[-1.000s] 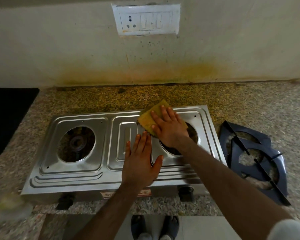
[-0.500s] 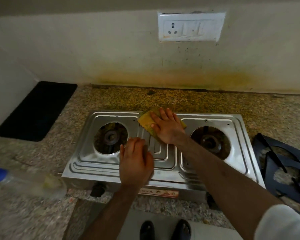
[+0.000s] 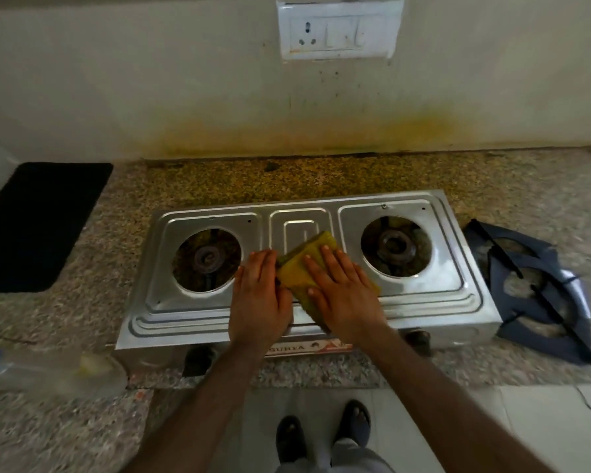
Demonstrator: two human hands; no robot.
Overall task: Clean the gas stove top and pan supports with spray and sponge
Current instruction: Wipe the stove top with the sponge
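Since half a second ago the right hand [image 3: 345, 295] and its sponge [image 3: 297, 271] have slid from the back of the stove's middle panel toward the front edge, and the left hand [image 3: 258, 298] has closed in until it sits just beside the sponge.

From the head view, the stove [image 3: 423, 302] stands on the speckled tabletop [image 3: 526, 186], its two burner openings bare. Right hand lies flat on the yellow sponge, fingers straight and spread, pressing it onto the steel between the burners. Left hand rests on the stove top at the sponge's left edge, fingers extended and held together, grasping nothing.

Two dark pan supports [image 3: 533, 288] lie stacked on the tabletop just to the right of the stove, apart from both hands. A clear bottle [image 3: 48, 370] with a blue end lies blurred at the left front of the tabletop. A black mat [image 3: 38, 227] sits at the far left. On the stained wall, a white switch plate [image 3: 338, 29] hangs above the stove. Below the tabletop edge two feet [image 3: 321, 435] stand on the tiled floor.
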